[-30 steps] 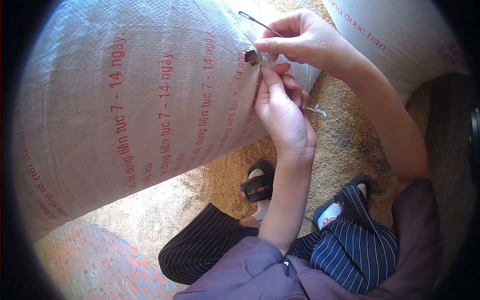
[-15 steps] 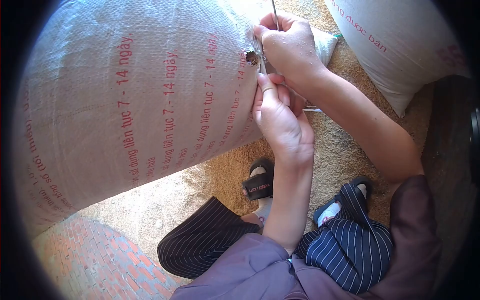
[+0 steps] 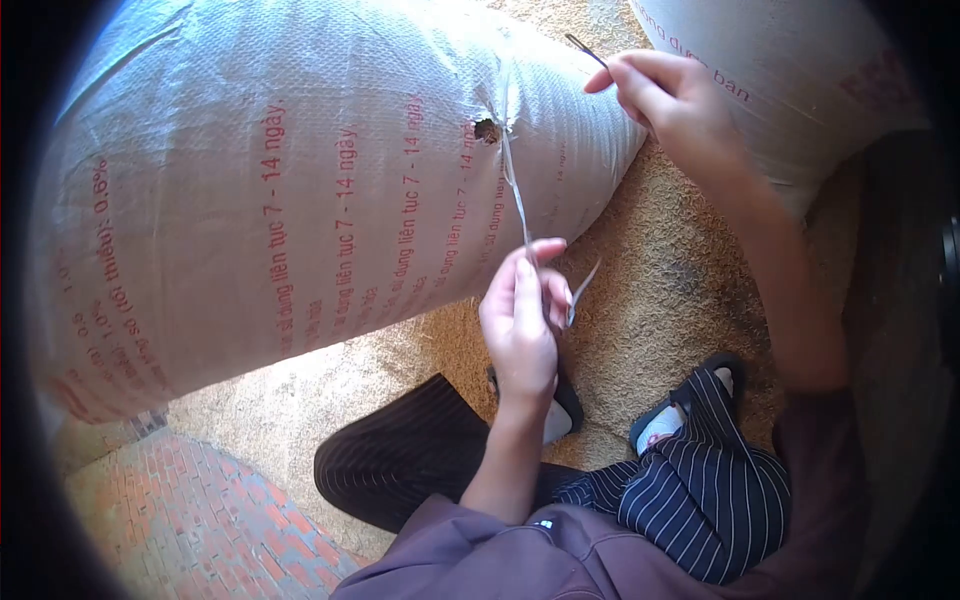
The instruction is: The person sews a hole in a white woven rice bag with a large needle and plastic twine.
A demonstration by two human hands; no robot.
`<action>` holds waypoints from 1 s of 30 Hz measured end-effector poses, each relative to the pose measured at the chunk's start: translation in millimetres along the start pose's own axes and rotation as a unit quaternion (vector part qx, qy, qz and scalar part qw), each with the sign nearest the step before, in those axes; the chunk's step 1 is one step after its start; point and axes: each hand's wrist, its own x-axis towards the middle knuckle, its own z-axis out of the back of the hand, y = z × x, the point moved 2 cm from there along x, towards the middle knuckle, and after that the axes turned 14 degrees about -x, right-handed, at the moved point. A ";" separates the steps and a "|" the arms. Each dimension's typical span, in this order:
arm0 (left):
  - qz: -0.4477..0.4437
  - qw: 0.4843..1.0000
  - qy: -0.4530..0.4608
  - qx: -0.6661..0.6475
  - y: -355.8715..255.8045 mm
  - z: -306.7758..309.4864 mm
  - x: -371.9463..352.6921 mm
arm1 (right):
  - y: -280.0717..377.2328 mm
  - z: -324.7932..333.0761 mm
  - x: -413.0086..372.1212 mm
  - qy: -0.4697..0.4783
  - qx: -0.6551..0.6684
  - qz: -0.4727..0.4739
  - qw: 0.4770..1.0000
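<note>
A large white woven sack (image 3: 220, 210) with red print lies across the left and middle of the view. It has a small ragged hole (image 3: 487, 131), with torn or gathered fabric beside it. From that spot a whitish plastic string (image 3: 517, 197) runs down to my left hand (image 3: 522, 325), whose thumb and fingers are closed on it; a loose end sticks out to the right. My right hand (image 3: 682, 105), raised at the upper right and apart from the sack, pinches a thin dark needle (image 3: 584, 46) with what looks like a long eye at its visible end.
Another filled white sack (image 3: 800, 70) stands at the upper right. Tan husks or grain (image 3: 650, 290) cover the ground. Brick paving (image 3: 200, 510) shows at the lower left. My striped trouser legs (image 3: 700, 500) and sandalled feet are below.
My left hand has come down from the hole, drawing the string out straight. My right hand has moved away to the right with the needle. More of the sack's right end shows.
</note>
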 end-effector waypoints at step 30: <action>0.147 0.986 0.072 -0.034 -49.3 21.0 -34.5 | 9.0 35.5 -107.1 0.205 0.048 0.172 0.962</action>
